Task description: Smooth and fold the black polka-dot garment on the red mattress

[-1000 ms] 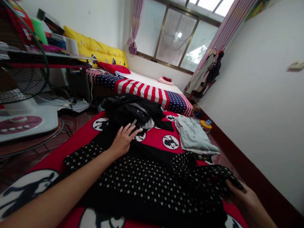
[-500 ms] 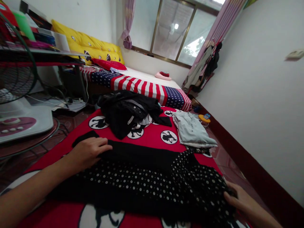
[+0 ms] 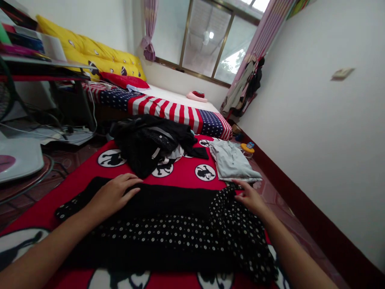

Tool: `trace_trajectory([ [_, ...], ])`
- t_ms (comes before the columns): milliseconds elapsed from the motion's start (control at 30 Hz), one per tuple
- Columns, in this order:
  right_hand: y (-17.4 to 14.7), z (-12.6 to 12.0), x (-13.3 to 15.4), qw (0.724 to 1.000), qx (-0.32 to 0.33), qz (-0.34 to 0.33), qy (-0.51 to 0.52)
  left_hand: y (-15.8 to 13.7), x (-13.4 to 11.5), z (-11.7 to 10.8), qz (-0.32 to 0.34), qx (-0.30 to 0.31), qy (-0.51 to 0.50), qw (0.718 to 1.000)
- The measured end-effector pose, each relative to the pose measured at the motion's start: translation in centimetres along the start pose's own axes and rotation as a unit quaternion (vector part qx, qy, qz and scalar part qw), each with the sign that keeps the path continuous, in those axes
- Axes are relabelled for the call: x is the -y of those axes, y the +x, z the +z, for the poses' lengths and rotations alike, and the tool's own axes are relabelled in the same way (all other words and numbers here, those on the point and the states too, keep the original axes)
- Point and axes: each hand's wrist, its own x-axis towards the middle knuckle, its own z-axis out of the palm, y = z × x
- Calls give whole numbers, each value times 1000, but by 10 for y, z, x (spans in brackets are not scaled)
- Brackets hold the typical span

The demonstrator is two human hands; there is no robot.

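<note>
A black garment with white polka dots point(image 3: 177, 235) lies spread across a red blanket point(image 3: 183, 170) printed with round cartoon patches. My left hand point(image 3: 116, 193) rests flat, fingers apart, on the garment's plain black upper band at the left. My right hand point(image 3: 248, 196) presses on the garment's far right corner, fingers down on the dotted cloth. Whether that hand pinches the cloth I cannot tell.
A heap of black clothes point(image 3: 153, 142) lies beyond the garment, a folded pale grey shirt point(image 3: 231, 162) to its right. Behind is a bed with a stars-and-stripes cover point(image 3: 168, 110) and yellow pillows point(image 3: 90, 54). A fan base point(image 3: 18, 156) stands at left, a white wall at right.
My left hand slid left from the middle of the garment to its left side. My right hand moved from the near right edge up to the far right corner; the cloth lies flatter.
</note>
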Motion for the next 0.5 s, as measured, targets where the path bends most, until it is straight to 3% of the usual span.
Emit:
trace_trajectory([
  [100, 8, 12, -22, 998, 4, -60, -28, 4, 10, 21, -19, 53, 18, 998],
  [233, 0, 10, -49, 996, -57, -48, -54, -2, 14, 38, -28, 95, 88, 991],
  [300, -4, 6, -58, 996, -47, -36, -70, -3, 11, 40, -38, 97, 114, 988],
  [400, -1, -3, -57, 995, 1, -25, -93, -4, 1, 36, -42, 96, 125, 987],
  [500, 5, -10, -36, 984, 15, -43, -173, -9, -10, 29, -27, 66, 111, 991],
])
